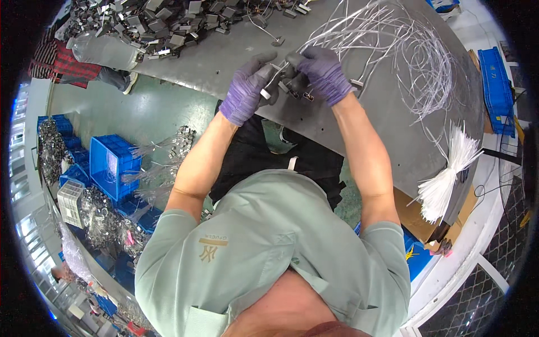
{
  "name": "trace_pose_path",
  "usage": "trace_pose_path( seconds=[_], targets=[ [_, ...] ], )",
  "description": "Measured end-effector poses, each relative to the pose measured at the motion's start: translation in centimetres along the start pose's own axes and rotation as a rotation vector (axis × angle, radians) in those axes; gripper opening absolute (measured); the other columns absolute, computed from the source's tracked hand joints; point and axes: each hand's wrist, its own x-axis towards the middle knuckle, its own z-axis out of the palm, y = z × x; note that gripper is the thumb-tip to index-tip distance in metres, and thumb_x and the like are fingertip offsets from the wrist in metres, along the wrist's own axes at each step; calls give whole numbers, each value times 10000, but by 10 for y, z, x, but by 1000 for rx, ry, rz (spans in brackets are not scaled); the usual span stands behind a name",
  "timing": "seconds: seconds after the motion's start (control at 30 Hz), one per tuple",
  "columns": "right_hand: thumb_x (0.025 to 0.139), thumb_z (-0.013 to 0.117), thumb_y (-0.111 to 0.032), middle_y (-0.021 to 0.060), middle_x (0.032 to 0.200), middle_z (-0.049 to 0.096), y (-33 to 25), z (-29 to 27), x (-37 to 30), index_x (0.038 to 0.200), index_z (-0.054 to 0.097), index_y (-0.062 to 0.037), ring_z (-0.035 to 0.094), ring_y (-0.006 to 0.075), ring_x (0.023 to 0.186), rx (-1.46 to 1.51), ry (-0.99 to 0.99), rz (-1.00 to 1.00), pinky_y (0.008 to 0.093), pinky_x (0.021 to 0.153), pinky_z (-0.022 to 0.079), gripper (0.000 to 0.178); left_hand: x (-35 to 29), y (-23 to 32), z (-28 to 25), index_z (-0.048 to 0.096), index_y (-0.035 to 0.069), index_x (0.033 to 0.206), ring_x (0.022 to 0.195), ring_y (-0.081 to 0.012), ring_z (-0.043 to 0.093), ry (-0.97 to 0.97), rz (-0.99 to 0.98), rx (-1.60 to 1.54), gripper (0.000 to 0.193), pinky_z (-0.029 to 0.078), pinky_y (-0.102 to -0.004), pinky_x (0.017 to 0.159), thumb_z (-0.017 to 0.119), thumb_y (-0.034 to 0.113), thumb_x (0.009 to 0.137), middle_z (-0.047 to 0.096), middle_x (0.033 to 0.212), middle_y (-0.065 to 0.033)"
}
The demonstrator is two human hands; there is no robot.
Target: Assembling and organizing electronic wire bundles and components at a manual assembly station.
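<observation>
Both my hands wear purple gloves with dark grey coated fingers and meet over the near edge of the dark grey table (pixel 382 135). My left hand (pixel 247 92) is closed around a thin white cable (pixel 273 79) whose white connector (pixel 265 94) hangs by the fingers. Touching the same cable, my right hand (pixel 321 70) has its fingers bent and pressed together beside the left fingertips. Small dark parts with copper-coloured bits (pixel 307 96) show just under the right fingers; whether they are held is unclear. Right of that hand lies a small white plug (pixel 356 83).
Tangled clear cables (pixel 424 73) spread across the table's right side, near a bundle of white strips (pixel 451 174). Small dark boxes (pixel 168 25) are heaped at the far left. Blue crates (pixel 115 165) and cable bundles stand on the left floor. Another person's legs (pixel 109 77) show far left.
</observation>
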Motion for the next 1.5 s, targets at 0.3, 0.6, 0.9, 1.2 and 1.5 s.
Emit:
trace_pose_path(
  seconds=[0.3, 0.6, 0.9, 1.2, 1.5],
  targets=[
    [775, 627, -411, 172, 814, 663, 53, -43, 76, 852, 656, 26, 646, 257, 761, -440, 272, -210, 391, 692, 486, 445, 54, -3, -3, 453, 45, 1230, 729, -175, 625, 21, -11, 436, 622, 479, -304, 573, 554, 519, 841, 632, 875, -135],
    [782, 580, -372, 178, 779, 648, 60, -85, 51, 948, 621, 25, 628, 305, 699, -80, 463, -27, 385, 653, 473, 432, 159, -30, -60, 572, 11, 1102, 1043, -390, 548, 536, 16, 967, 558, 442, -417, 891, 644, 415, 724, 585, 1094, -251],
    [852, 616, -212, 121, 802, 651, 79, -16, 54, 1031, 545, 24, 618, 195, 535, 196, 255, -215, 274, 439, 473, 305, 86, -28, -81, 605, 11, 1010, 723, -241, 597, 413, -7, 45, 299, 468, -347, 660, 607, 208, 785, 637, 772, -112],
    [891, 516, -148, 200, 974, 639, 77, 133, 88, 1106, 479, -6, 660, 316, 794, 647, -250, 161, 396, 621, 543, 260, -161, -67, -124, 597, -11, 850, 690, -196, 547, 349, -3, 643, 303, 448, -323, 662, 523, 281, 877, 575, 729, -119],
    [896, 535, -143, 200, 969, 643, 101, 103, 159, 1075, 485, 20, 665, 287, 767, 481, 178, -225, 357, 572, 545, 247, -262, -116, -161, 541, 32, 701, 507, -149, 461, 306, -207, 705, 393, 367, -291, 488, 515, 372, 897, 480, 554, -60]
  ],
)
